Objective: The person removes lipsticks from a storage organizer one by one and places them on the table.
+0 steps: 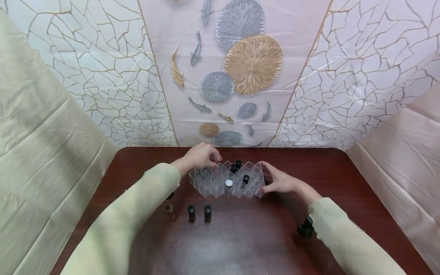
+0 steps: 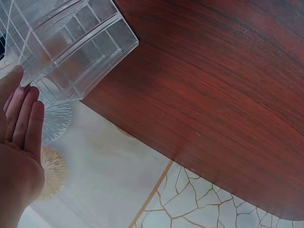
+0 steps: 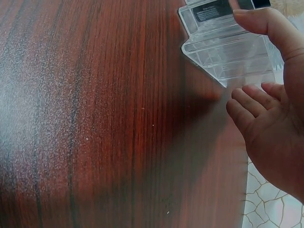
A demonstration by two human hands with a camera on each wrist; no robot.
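Observation:
A clear organizer with diamond-shaped compartments (image 1: pixel 206 183) stands near the table's back edge, holding several black-capped tubes (image 1: pixel 245 179) and a white-topped one (image 1: pixel 228 184). At its back left, the left hand (image 1: pixel 202 156) pinches a small clear-topped item (image 1: pixel 215 157) above the compartments; its lower part is hidden. In the left wrist view, the left hand (image 2: pixel 21 128) is beside the clear organizer (image 2: pixel 95 52). The right hand (image 1: pixel 280 181) grips the organizer's right end between thumb and fingers. The right wrist view shows the right hand (image 3: pixel 273 109) around that organizer end (image 3: pixel 228 52).
Two black tubes (image 1: pixel 191 214) (image 1: pixel 207 213) stand on the table in front of the organizer. A clear-capped reddish tube (image 1: pixel 170 212) stands left of them, with a dark item partly behind the left sleeve. Black objects (image 1: pixel 305 228) are beside the right sleeve. Patterned cloth (image 1: pixel 220 114) hangs behind the table.

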